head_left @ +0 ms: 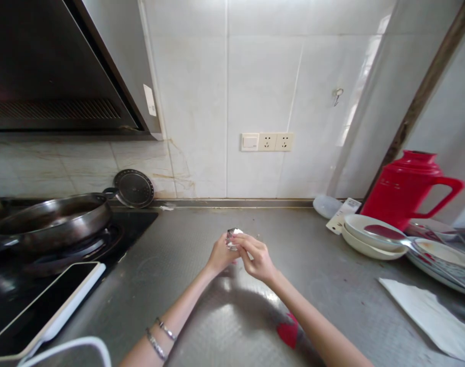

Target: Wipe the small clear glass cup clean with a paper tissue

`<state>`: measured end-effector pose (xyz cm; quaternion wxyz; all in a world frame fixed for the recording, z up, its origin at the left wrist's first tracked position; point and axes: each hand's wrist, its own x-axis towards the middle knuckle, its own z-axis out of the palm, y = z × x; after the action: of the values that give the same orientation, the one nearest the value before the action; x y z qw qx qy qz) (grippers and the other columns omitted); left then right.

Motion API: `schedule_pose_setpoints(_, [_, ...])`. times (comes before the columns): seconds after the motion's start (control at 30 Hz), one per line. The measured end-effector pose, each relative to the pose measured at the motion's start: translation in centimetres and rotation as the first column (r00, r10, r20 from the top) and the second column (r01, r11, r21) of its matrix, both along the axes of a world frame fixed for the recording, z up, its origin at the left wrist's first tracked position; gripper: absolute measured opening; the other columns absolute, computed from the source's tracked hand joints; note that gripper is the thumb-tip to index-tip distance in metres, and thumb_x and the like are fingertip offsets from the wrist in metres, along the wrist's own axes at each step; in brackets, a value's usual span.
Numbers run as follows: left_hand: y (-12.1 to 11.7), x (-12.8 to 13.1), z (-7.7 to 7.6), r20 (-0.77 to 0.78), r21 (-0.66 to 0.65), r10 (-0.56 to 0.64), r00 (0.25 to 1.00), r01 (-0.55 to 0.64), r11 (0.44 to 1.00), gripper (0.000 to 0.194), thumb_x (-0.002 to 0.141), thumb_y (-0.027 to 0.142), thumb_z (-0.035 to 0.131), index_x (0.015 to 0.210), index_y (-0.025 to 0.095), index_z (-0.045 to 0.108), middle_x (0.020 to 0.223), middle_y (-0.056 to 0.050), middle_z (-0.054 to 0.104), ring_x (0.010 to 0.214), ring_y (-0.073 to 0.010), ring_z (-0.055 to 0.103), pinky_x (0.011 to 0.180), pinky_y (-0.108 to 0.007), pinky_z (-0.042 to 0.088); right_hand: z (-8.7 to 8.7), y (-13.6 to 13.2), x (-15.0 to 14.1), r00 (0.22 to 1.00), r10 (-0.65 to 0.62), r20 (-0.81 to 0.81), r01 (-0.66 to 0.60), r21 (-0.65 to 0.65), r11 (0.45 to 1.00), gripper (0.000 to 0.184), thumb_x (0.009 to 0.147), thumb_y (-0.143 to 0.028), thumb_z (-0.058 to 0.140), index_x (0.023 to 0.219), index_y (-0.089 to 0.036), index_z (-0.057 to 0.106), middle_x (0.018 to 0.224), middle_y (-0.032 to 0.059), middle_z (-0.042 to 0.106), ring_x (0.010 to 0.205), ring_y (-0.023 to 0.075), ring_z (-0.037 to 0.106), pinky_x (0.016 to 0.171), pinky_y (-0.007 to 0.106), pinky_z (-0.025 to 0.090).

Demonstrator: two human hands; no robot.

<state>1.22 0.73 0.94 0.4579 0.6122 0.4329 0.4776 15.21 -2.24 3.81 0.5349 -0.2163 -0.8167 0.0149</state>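
Crumpled silver-and-white wad (231, 238): between both hands, above the steel counter (179, 224).
Cooktop side: a white-edged smartphone (37, 306) at the near left; beyond it, a stainless-steel pan (79, 223) over the glass cooktop (138, 224); a round, dark perforated disc (133, 188) leans against the wall.
Left hand (218, 256): fingers curled narrow around the wad's left side.
Right hand (257, 259): fingers bent, thumb and fingertips drawn in on the wad from the right.
Wad's stage: gripped and being worked by the fingertips, I judge; it looks crumpled, and whether any handling remains, I cannot tell.
Dish side: nested white bowls (364, 247) with a metal spoon (385, 233) across them, a red thermos jug (401, 191) behind, white paper (427, 318) nearer.
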Motion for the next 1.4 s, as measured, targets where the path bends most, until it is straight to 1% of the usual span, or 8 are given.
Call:
schedule_pose_setpoints(0.13, [0.1,-0.1,0.0,-0.052,-0.014,0.013,0.999,-0.014,1.000,0.050,0.058,0.035,0.076,0.098,0.015,0.054,0.077,-0.002,0.064,0.061,-0.0146,0.060,0.042,-0.020,0.047,0.6,-0.2,0.5,0.995,0.017,-0.094,-0.033,-0.170,0.985,0.025,0.091,-0.023,0.045,0.095,-0.022,0.070,0.090,0.0065,0.073,0.088,0.0203,0.068,0.082,0.033,0.054])
schedule_pose_setpoints(0.3, [0.0,0.1,-0.1,-0.092,-0.003,0.024,0.995,-0.024,1.000,0.051,0.059,0.035,0.076,0.100,0.014,0.054,0.073,-0.002,0.063,0.057,-0.0130,0.058,0.040,-0.019,0.044,1.0,1.2,1.5,0.903,-0.298,-0.310,0.143,-0.438,0.888,0.033,0.091,-0.036,0.047,0.081,-0.017,0.072,0.073,0.0042,0.072,0.068,0.0194,0.068,0.061,0.027,0.054])
schedule_pose_setpoints(0.4, [-0.3,0.3,0.1,-0.154,0.006,0.046,0.987,-0.045,0.999,0.051,0.058,0.037,0.077,0.097,0.014,0.055,0.072,-0.001,0.062,0.051,-0.0118,0.055,0.037,-0.020,0.043,0.6,2.0,1.6,0.896,-0.346,-0.278,0.230,-0.376,0.898,0.030,0.092,-0.034,0.045,0.093,-0.019,0.071,0.091,0.0068,0.074,0.084,0.0216,0.069,0.073,0.031,0.055])
schedule_pose_setpoints(0.53, [-0.7,0.6,0.5,-0.224,-0.008,0.104,0.969,-0.108,0.994,0.044,0.057,0.035,0.077,0.091,0.015,0.056,0.068,-0.001,0.062,0.046,-0.0122,0.055,0.035,-0.020,0.040,-0.3,2.1,1.1,0.979,-0.205,-0.010,0.202,-0.127,0.971,0.027,0.092,-0.024,0.045,0.108,-0.021,0.066,0.110,0.0086,0.069,0.107,0.0224,0.063,0.092,0.038,0.051])
schedule_pose_setpoints(0.83, [0.1,-0.4,0.4,-0.168,0.016,0.135,0.977,-0.134,0.991,0.031,0.059,0.030,0.074,0.083,0.016,0.061,0.066,-0.001,0.065,0.049,-0.0137,0.058,0.037,-0.019,0.039,-0.3,0.9,0.8,0.985,-0.077,0.155,0.066,0.074,0.995,0.034,0.086,-0.012,0.049,0.116,-0.022,0.061,0.110,0.0092,0.069,0.111,0.0232,0.061,0.091,0.041,0.052])
schedule_pose_setpoints(1.0, [0.9,-1.1,0.3,-0.083,-0.034,0.117,0.990,-0.121,0.992,0.039,0.053,0.028,0.078,0.084,0.014,0.058,0.067,0.000,0.063,0.048,-0.0111,0.056,0.036,-0.017,0.040,-0.2,0.3,0.2,0.998,0.017,0.052,-0.016,-0.017,1.000,0.026,0.088,-0.017,0.049,0.105,-0.024,0.067,0.097,0.0074,0.073,0.098,0.0211,0.067,0.084,0.037,0.054])
schedule_pose_setpoints(1.2, [0.1,-0.7,1.6,0.023,-0.127,0.065,0.998,-0.062,0.990,0.044,0.056,0.036,0.079,0.087,0.012,0.058,0.067,-0.001,0.060,0.052,-0.0109,0.055,0.038,-0.017,0.043,0.5,0.7,0.7,0.909,-0.267,-0.319,0.164,-0.314,0.935,0.024,0.091,-0.030,0.049,0.098,-0.023,0.071,0.101,0.0062,0.073,0.094,0.0224,0.069,0.083,0.036,0.055])
schedule_pose_setpoints(1.4, [-0.9,-0.2,2.0,0.123,-0.192,-0.035,0.992,0.058,0.980,0.045,0.057,0.041,0.077,0.086,0.014,0.056,0.067,0.002,0.057,0.045,-0.0063,0.048,0.041,-0.020,0.046,0.4,2.1,1.5,0.911,-0.290,-0.294,0.190,-0.327,0.926,0.026,0.091,-0.032,0.049,0.103,-0.023,0.070,0.104,0.0064,0.072,0.098,0.0231,0.067,0.088,0.038,0.054])
